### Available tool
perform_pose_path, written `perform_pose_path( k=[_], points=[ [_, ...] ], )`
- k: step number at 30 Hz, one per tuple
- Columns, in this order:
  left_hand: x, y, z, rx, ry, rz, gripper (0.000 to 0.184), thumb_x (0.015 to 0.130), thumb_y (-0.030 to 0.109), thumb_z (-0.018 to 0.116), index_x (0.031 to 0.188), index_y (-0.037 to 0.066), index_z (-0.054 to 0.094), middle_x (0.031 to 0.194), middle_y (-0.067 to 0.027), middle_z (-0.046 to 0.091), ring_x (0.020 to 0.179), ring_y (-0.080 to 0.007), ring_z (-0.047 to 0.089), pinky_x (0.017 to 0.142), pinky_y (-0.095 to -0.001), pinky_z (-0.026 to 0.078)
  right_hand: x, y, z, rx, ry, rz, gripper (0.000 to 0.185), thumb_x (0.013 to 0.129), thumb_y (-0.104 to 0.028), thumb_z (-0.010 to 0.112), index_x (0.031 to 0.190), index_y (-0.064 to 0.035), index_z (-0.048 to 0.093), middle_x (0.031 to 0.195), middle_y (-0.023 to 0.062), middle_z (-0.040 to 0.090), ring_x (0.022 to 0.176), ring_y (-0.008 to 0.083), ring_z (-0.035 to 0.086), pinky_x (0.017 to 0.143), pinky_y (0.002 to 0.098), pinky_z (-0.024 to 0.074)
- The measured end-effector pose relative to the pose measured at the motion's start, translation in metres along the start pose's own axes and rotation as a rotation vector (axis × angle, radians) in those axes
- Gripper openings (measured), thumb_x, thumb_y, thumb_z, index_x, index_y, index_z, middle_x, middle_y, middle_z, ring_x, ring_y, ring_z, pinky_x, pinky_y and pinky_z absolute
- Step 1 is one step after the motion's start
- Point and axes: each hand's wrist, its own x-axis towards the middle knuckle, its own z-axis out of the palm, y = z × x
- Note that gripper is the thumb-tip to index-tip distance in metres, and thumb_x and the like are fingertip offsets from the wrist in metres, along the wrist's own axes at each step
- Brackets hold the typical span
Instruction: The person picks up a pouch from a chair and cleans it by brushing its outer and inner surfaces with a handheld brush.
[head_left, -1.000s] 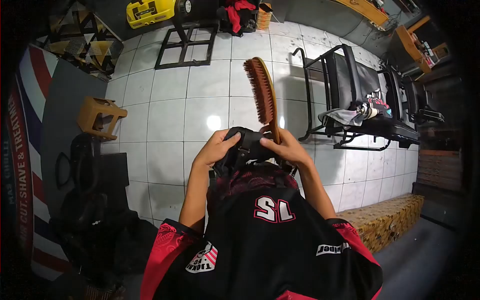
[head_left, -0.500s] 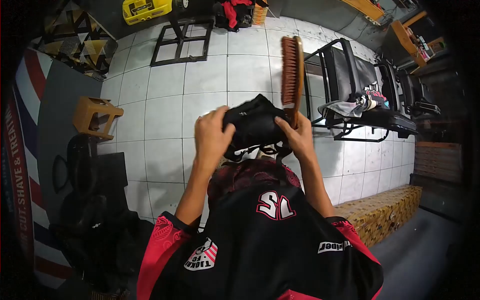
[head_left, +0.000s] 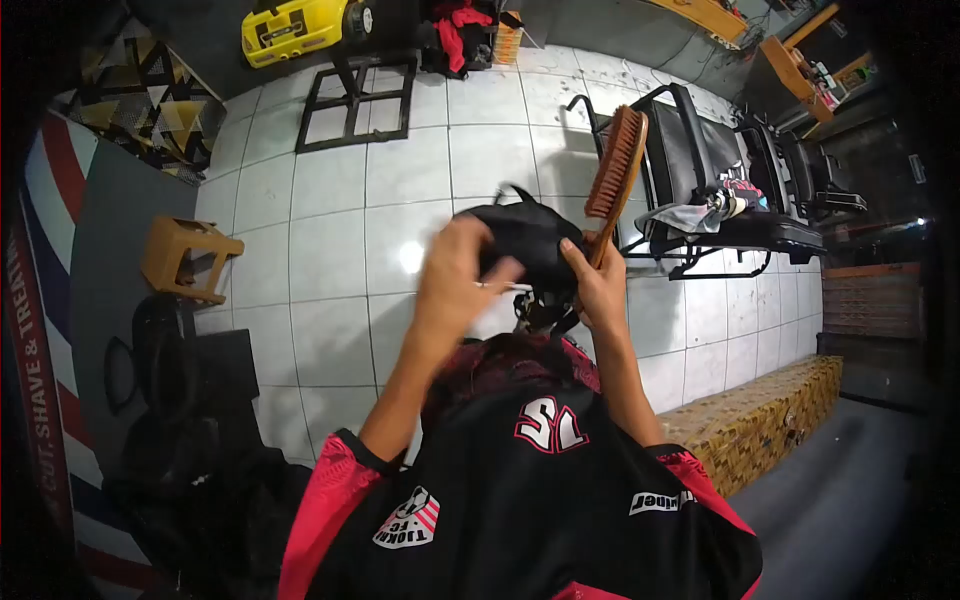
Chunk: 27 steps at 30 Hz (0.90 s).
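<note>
A soft black bag (head_left: pixel 530 235) with a thin loop on top and dangling straps is held up in front of my body. My right hand (head_left: pixel 602 287) is closed around the wooden handle of a brush (head_left: pixel 618 165), its thumb pressed on the bag's right edge. The brush stands up tilted to the right, with reddish-brown bristles facing left. My left hand (head_left: pixel 452 275) is over the left side of the bag, thumb apart from the fingers. Motion smears those fingers, so I cannot tell whether they grip the bag.
Black barber chairs (head_left: pixel 690 150) with a grey cloth (head_left: pixel 690 215) stand at right, above a patterned bench (head_left: pixel 765 420). A tan stool (head_left: pixel 190 258) is at left. Farther off are a black metal frame (head_left: pixel 357 137) and a yellow toy car (head_left: pixel 300 32) on the tiled floor (head_left: pixel 330 240).
My left hand has moved right and across the bag, now blurred. The bag has turned and shifted right, its loop now showing. The brush has tilted to the right in my right hand.
</note>
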Motion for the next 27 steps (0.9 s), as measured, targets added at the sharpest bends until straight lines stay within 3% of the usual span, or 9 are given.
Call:
perform_pose_path(
  k=[2, 9, 11, 17, 19, 21, 23, 25, 27],
  points=[
    [-0.019, 0.004, 0.035, -0.007, -0.007, 0.224, 0.043, 0.064, 0.018, 0.076, 0.097, 0.003, 0.052, 0.093, -0.0112, 0.048, 0.085, -0.0288, 0.052, 0.073, -0.0365, 0.043, -0.006, 0.010, 0.006, -0.066, 0.004, -0.020, 0.028, 0.078, -0.014, 0.068, 0.094, 0.0052, 0.055, 0.074, 0.0008, 0.054, 0.062, 0.0070, 0.046, 0.054, 0.0222, 0.0387],
    [-0.042, -0.019, 0.052, -0.027, -0.112, 0.211, 0.045, 0.068, 0.010, 0.072, 0.105, 0.002, 0.049, 0.099, -0.0147, 0.045, 0.092, -0.0332, 0.050, 0.077, -0.0397, 0.043, -0.035, -0.015, 0.025, -0.242, -0.023, 0.080, 0.026, 0.081, -0.020, 0.066, 0.088, 0.0017, 0.054, 0.067, -0.0017, 0.048, 0.059, 0.0061, 0.041, 0.050, 0.0226, 0.0350],
    [-0.046, -0.008, 0.048, -0.143, 0.077, 0.193, 0.039, 0.071, 0.006, 0.069, 0.106, 0.002, 0.052, 0.098, -0.0155, 0.045, 0.089, -0.0328, 0.051, 0.076, -0.0388, 0.043, -0.034, 0.003, 0.028, -0.188, -0.011, 0.038, 0.028, 0.084, -0.026, 0.062, 0.083, 0.0001, 0.051, 0.066, -0.0025, 0.044, 0.059, 0.0061, 0.038, 0.049, 0.0234, 0.0334],
    [-0.056, -0.016, 0.040, -0.054, 0.034, 0.174, 0.035, 0.073, 0.000, 0.065, 0.106, 0.000, 0.054, 0.098, -0.0155, 0.047, 0.090, -0.0322, 0.051, 0.077, -0.0387, 0.043, -0.044, 0.008, 0.039, -0.143, -0.048, 0.044, 0.036, 0.095, -0.031, 0.042, 0.073, -0.0030, 0.044, 0.068, -0.0018, 0.039, 0.062, 0.0069, 0.032, 0.052, 0.0252, 0.0317],
    [-0.057, -0.019, 0.037, 0.058, -0.022, 0.255, 0.029, 0.073, -0.002, 0.062, 0.101, -0.001, 0.054, 0.098, -0.0165, 0.048, 0.089, -0.0333, 0.052, 0.075, -0.0384, 0.044, -0.043, 0.012, 0.036, -0.195, -0.092, 0.042, 0.036, 0.092, -0.033, 0.049, 0.078, 0.0000, 0.049, 0.070, 0.0003, 0.041, 0.064, 0.0080, 0.037, 0.055, 0.0247, 0.0346],
    [-0.053, -0.028, 0.035, -0.063, 0.095, 0.282, 0.020, 0.079, -0.001, 0.057, 0.098, -0.001, 0.053, 0.090, -0.0139, 0.053, 0.076, -0.0279, 0.056, 0.068, -0.0358, 0.047, -0.045, 0.010, 0.036, -0.231, -0.067, 0.011, 0.037, 0.086, -0.035, 0.058, 0.083, 0.0013, 0.052, 0.072, 0.0011, 0.043, 0.064, 0.0091, 0.039, 0.056, 0.0251, 0.0363],
    [-0.050, -0.036, 0.017, -0.590, 0.039, -0.281, 0.015, 0.085, 0.004, 0.052, 0.100, 0.000, 0.050, 0.078, -0.0065, 0.055, 0.062, -0.0170, 0.055, 0.058, -0.0291, 0.046, -0.046, 0.003, 0.031, -0.267, -0.036, -0.018, 0.042, 0.079, -0.036, 0.066, 0.088, 0.0027, 0.055, 0.073, 0.0020, 0.044, 0.065, 0.0103, 0.041, 0.058, 0.0255, 0.0380],
    [-0.043, -0.067, 0.003, -0.426, 0.060, -0.155, 0.015, 0.090, 0.009, 0.049, 0.102, 0.002, 0.049, 0.070, 0.0000, 0.051, 0.055, -0.0074, 0.048, 0.050, -0.0218, 0.042, -0.048, -0.011, 0.020, -0.397, -0.112, -0.027, 0.058, 0.063, -0.036, 0.080, 0.097, 0.0041, 0.057, 0.079, 0.0046, 0.048, 0.070, 0.0132, 0.047, 0.063, 0.0262, 0.0407],
    [-0.035, -0.077, -0.014, -0.656, 0.184, -0.344, 0.015, 0.090, 0.012, 0.049, 0.101, 0.002, 0.049, 0.070, 0.0014, 0.047, 0.055, -0.0047, 0.044, 0.048, -0.0190, 0.038, -0.047, -0.012, 0.012, -0.349, -0.126, -0.117, 0.061, 0.056, -0.034, 0.084, 0.096, 0.0035, 0.057, 0.086, 0.0058, 0.050, 0.071, 0.0139, 0.048, 0.063, 0.0265, 0.0417]
  ],
)
